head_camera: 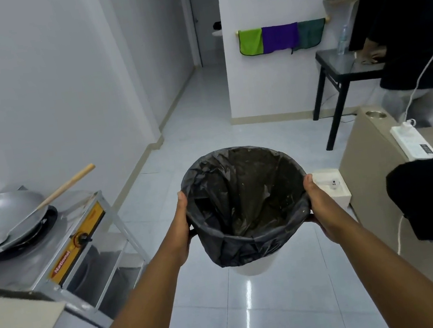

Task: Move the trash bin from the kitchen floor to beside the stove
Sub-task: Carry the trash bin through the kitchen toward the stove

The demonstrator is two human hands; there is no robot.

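A white trash bin lined with a black plastic bag is held above the tiled floor in the middle of the view. My left hand grips its left rim and my right hand grips its right rim. The bag looks empty apart from small crumbs. The stove, a steel unit with an orange front panel and a black knob, stands at the left, apart from the bin. A metal wok rests on its burner.
A wooden-handled spatula lies in the wok. A beige cabinet with a power strip and dark cloth stands at the right. A small white box sits behind my right hand. A person stands at a black table far right.
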